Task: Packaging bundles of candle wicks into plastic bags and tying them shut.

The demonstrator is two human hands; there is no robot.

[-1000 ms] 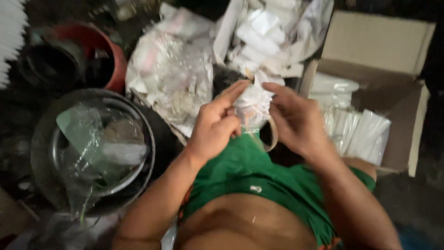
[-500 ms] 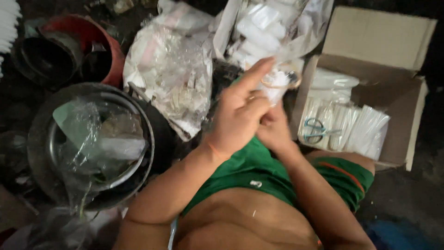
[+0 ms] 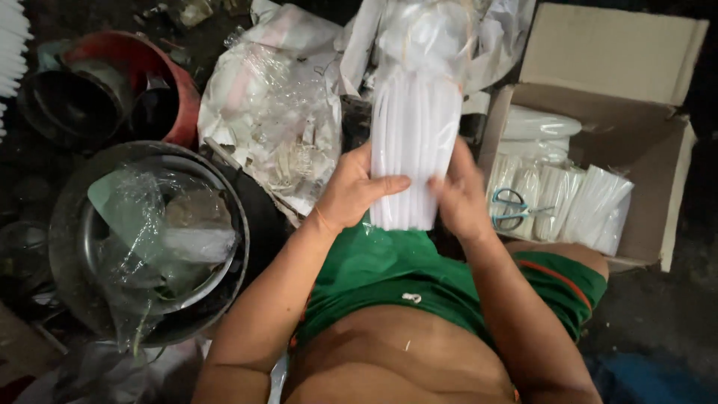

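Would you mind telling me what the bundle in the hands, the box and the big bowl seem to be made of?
Bundle: white sticks, likely paper or plastic, in a clear glossy plastic sleeve that glints.
Box: matte brown cardboard, with folded flaps and raw edges.
Bowl: probably metal, judging by its dull grey sheen; clear crinkled film lies inside.

Two hands: the left hand and the right hand, both at the centre of the frame around one clear packet of white sticks. One cardboard box at the upper right holds about five more such packets, though the dim light makes the count unsure, and one pair of scissors. One metal bowl at the left; one red tub at the upper left.
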